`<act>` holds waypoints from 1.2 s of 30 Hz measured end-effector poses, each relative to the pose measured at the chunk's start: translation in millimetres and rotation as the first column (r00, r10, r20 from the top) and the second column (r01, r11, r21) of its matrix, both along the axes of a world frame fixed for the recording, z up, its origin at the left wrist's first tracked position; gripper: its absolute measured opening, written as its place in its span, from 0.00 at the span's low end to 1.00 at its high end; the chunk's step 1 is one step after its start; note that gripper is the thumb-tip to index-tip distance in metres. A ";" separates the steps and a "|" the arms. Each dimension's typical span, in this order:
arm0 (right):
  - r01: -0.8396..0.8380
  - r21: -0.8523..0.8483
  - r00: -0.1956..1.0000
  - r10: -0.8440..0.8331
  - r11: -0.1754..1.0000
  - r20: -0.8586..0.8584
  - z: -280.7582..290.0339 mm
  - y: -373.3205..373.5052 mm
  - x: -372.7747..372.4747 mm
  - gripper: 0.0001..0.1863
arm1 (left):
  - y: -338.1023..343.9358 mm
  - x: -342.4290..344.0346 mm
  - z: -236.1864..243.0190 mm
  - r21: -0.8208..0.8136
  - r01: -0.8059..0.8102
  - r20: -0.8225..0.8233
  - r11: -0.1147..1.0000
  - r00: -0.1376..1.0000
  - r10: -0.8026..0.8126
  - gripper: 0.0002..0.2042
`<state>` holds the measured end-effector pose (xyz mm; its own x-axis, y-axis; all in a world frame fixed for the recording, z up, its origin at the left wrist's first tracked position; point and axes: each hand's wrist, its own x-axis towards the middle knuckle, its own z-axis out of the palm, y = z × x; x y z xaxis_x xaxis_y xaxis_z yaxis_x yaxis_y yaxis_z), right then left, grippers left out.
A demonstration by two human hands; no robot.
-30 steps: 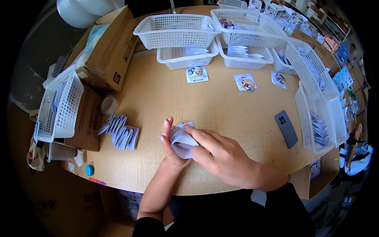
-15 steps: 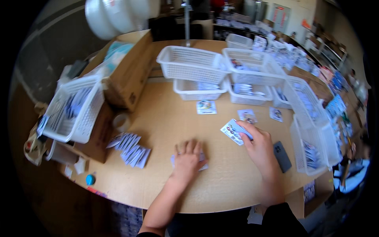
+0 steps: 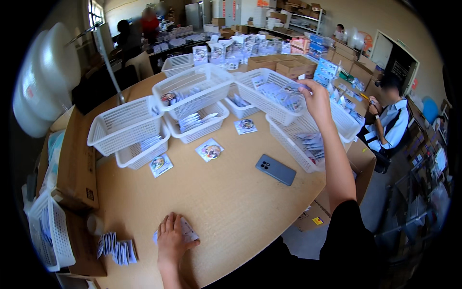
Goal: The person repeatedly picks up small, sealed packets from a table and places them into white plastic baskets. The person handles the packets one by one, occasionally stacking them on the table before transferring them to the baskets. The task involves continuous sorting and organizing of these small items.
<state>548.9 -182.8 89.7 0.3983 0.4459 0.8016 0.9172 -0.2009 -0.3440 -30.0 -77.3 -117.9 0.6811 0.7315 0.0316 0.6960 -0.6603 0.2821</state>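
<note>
My left hand (image 3: 174, 239) lies on a flat printed packet (image 3: 188, 231) on the table, fingers stretched out and partly covering it. Out at the right, my raised right hand (image 3: 316, 100) pinches a thin flat packet (image 3: 292, 87) above the upper right white basket (image 3: 270, 99); its outline is hard to make out against the packets inside. Three single packets with round pictures lie before the baskets: a left one (image 3: 160, 164), a middle one (image 3: 210, 150) and a right one (image 3: 246, 126). Rows of overlapping packets (image 3: 124, 252) rest left of my left hand.
White baskets stand stacked along the far side, including an upper left basket (image 3: 126, 126) and a lower right basket (image 3: 294, 144). A dark phone (image 3: 275, 169) lies near the right edge. Cardboard boxes (image 3: 72, 164) stand at left. A person (image 3: 390, 115) sits at the right.
The view has swung to the right. My right hand has moved from above the table out to the upper right basket with its packet. My left hand stays on its packet.
</note>
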 end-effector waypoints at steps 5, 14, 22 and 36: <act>-0.029 -0.403 0.956 0.142 0.915 0.255 9.8 7.3 128.9 0.11 | 6.7 2.2 -9.0 0.056 -0.090 0.131 0.994 0.988 0.082 0.45; 0.221 -0.757 0.974 -0.183 0.615 0.136 -36.1 32.3 176.3 0.20 | 11.0 12.6 1.6 -0.030 -0.092 0.467 0.995 0.879 0.096 0.55; -0.432 -0.089 0.890 0.440 0.898 0.119 -51.4 43.6 -21.8 0.17 | -6.4 14.9 -9.6 -0.235 -0.036 0.741 0.971 0.640 0.203 0.54; -0.861 0.317 -0.016 0.602 0.397 -0.798 -243.3 59.6 -361.9 0.31 | 14.6 29.0 -25.6 -0.701 0.616 0.450 0.358 -0.006 0.893 0.33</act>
